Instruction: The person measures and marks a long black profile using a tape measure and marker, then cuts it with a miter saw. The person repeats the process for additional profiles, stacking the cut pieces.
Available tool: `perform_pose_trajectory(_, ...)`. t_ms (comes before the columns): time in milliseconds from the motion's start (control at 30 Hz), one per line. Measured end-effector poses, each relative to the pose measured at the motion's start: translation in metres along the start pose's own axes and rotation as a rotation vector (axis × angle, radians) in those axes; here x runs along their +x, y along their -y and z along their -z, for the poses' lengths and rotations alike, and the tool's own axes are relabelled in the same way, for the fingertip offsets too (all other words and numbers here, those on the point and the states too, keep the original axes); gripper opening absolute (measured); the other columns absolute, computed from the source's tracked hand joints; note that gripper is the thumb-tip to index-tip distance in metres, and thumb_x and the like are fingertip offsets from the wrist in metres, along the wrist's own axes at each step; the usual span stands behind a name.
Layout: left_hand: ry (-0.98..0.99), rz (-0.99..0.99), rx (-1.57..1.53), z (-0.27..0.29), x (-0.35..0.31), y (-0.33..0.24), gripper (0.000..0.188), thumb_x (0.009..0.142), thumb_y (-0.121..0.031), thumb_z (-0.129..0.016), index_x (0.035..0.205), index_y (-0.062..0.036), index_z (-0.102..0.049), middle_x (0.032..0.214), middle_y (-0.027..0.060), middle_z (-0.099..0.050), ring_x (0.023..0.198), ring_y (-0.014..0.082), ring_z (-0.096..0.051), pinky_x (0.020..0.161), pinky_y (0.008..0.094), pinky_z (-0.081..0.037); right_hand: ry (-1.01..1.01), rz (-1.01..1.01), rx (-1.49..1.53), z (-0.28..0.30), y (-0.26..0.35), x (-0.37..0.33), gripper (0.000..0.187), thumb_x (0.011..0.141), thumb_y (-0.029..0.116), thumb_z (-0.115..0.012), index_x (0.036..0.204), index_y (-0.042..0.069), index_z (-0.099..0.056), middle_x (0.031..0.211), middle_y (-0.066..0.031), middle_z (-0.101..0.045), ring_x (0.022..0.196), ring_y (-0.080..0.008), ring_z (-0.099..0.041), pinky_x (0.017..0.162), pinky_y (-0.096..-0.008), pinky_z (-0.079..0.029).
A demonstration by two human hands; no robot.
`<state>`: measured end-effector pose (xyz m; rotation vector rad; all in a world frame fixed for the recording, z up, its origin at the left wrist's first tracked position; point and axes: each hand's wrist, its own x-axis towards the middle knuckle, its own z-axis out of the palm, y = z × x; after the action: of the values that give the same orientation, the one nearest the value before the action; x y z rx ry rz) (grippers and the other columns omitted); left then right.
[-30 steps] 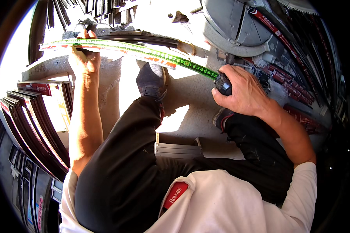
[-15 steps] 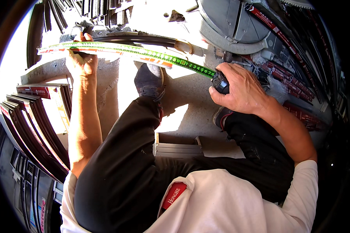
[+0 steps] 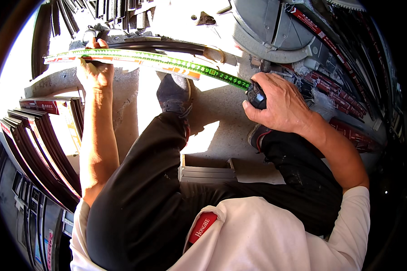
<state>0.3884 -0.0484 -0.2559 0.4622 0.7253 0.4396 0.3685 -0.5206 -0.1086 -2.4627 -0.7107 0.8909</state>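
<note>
A black tape measure (image 3: 256,96) sits in my right hand (image 3: 280,100), the thumb and fingers closed round its case. Its bright green blade (image 3: 224,77) runs out leftward, bowed by the lens, past my left hand (image 3: 96,74). That hand is closed round a long narrow strip (image 3: 181,71) with red, orange and white film on it. The blade lies along the strip's upper side and reaches well beyond its right end. Glare washes out the blade's left part, and the strip hides some of the left fingers.
A grey round saw base (image 3: 276,31) stands at the far right, beside long red-wrapped profiles (image 3: 330,43). Dark strips (image 3: 45,149) are stacked at the left. A dark curved bar (image 3: 163,46) lies beyond the blade. Between my legs is a low grey stool (image 3: 207,174).
Almost nothing differs; both hands, the blade and the strip keep their places.
</note>
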Motion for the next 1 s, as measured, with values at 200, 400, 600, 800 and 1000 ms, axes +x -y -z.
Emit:
perform_pose_trajectory(200,0.015,0.005,-0.017,0.000,-0.002,0.001,0.038,0.101,-0.023,-0.065,0.109,0.0135,-0.060,0.098,0.0268,-0.069,0.095,0.0373,-0.071,0.093,0.0496,-0.064,-0.015,0.008,0.003,0.001,0.001,0.001,0.046,0.086,0.035,-0.077,0.108,-0.003,-0.059,0.092,-0.0232,-0.065,0.087,-0.0406,-0.066,0.081,-0.0504,-0.054)
perform_pose_trajectory(400,-0.128,-0.094,0.170,-0.024,-0.019,0.014,0.032,0.106,-0.024,-0.046,0.095,0.0025,-0.059,0.102,0.0196,-0.067,0.096,0.0336,-0.068,0.099,0.0536,-0.060,-0.105,0.020,0.112,-0.003,0.003,0.005,0.044,0.087,0.033,-0.076,0.106,-0.003,-0.059,0.092,-0.0252,-0.066,0.088,-0.0415,-0.067,0.083,-0.0496,-0.054)
perform_pose_trajectory(600,-0.199,-0.027,0.198,0.011,0.006,0.016,0.034,0.111,-0.027,-0.037,0.111,0.0029,-0.053,0.102,0.0173,-0.060,0.090,0.0312,-0.065,0.094,0.0501,-0.062,-0.130,-0.059,0.187,0.003,0.008,0.009,0.043,0.087,0.030,-0.075,0.110,-0.003,-0.058,0.092,-0.0233,-0.064,0.087,-0.0412,-0.066,0.083,-0.0488,-0.053)
perform_pose_trajectory(800,-0.310,-0.065,0.290,0.019,0.023,0.018,0.039,0.114,-0.036,-0.043,0.117,0.0016,-0.050,0.103,0.0185,-0.058,0.093,0.0326,-0.064,0.092,0.0538,-0.060,-0.158,-0.070,0.178,0.012,0.004,0.005,0.040,0.087,0.027,-0.075,0.111,-0.002,-0.060,0.093,-0.0222,-0.064,0.087,-0.0401,-0.065,0.083,-0.0478,-0.052)
perform_pose_trajectory(1000,-0.405,-0.083,0.630,0.005,0.006,0.016,0.029,0.106,-0.026,-0.061,0.122,-0.0019,-0.056,0.107,0.0128,-0.055,0.100,0.0271,-0.058,0.092,0.0458,-0.055,-0.113,-0.120,0.150,0.031,0.010,-0.004,0.045,0.088,0.027,-0.075,0.117,-0.003,-0.060,0.104,-0.0246,-0.066,0.097,-0.0420,-0.065,0.090,-0.0476,-0.052)
